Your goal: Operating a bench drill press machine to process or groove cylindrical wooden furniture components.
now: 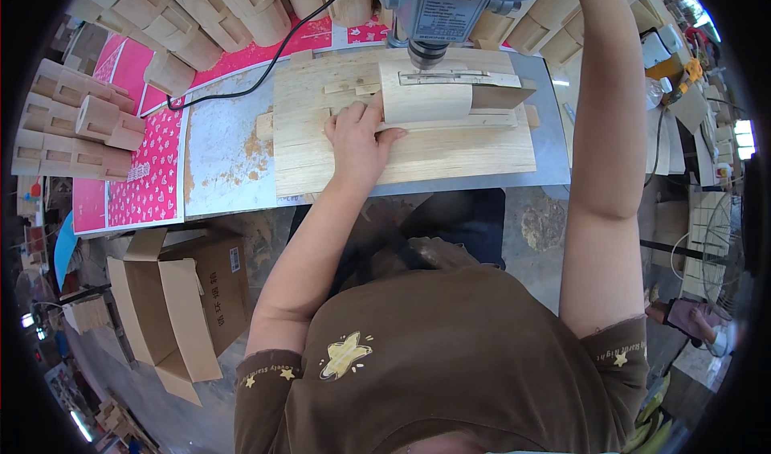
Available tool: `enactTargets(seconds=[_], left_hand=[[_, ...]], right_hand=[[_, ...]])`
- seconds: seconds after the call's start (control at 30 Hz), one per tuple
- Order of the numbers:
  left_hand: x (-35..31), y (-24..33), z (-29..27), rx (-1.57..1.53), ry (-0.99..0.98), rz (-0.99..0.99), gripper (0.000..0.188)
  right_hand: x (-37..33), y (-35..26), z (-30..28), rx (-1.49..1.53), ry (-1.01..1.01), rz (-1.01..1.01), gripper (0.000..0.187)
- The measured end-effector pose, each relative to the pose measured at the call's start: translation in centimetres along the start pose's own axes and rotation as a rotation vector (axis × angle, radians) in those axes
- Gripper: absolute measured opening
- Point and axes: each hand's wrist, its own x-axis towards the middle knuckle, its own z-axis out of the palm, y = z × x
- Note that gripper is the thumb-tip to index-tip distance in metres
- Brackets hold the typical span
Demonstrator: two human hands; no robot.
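A pale wooden cylinder [426, 103] lies on its side on a flat wooden board [321, 161], between wooden strips. A narrow slot with strip-like edges runs along its top, and a thin flat panel [502, 96] sticks out at its right end. My left hand [359, 137] grips the cylinder's left end, fingers curled at the end and thumb along the near side. Just above the cylinder's far side is the chuck [426, 55] of a grey-blue bench drill [446, 12]; the bit's tip is too small to make out. My right arm reaches up beyond the upper edge, its hand out of view.
Many similar wooden cylinders [241, 4] are stacked behind and at the left [72, 124] on pink patterned sheets [148, 173]. A black cable [265, 72] crosses the worktable [229, 153]. An opened cardboard box [181, 301] stands on the floor at left. Another person [695, 321] is at far right.
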Motion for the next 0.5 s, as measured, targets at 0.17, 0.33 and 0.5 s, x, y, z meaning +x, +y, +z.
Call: enactTargets(seconds=[0.17, 0.33, 0.5], left_hand=[[0.0, 0.2, -0.1, -0.029, -0.015, -0.017, 0.06], [0.0, 0.2, -0.2, -0.042, -0.025, -0.021, 0.057], [0.0, 0.2, -0.2, -0.023, -0.022, 0.001, 0.057]], right_hand=[[-4.9, -2.0, -3.7, 0.016, -0.02, -0.053, 0.036], [-13.9, -3.0, -3.2, 0.061, -0.018, 0.046, 0.017], [-19.1, 0.6, 2.3, 0.059, 0.135, -0.081, 0.008]])
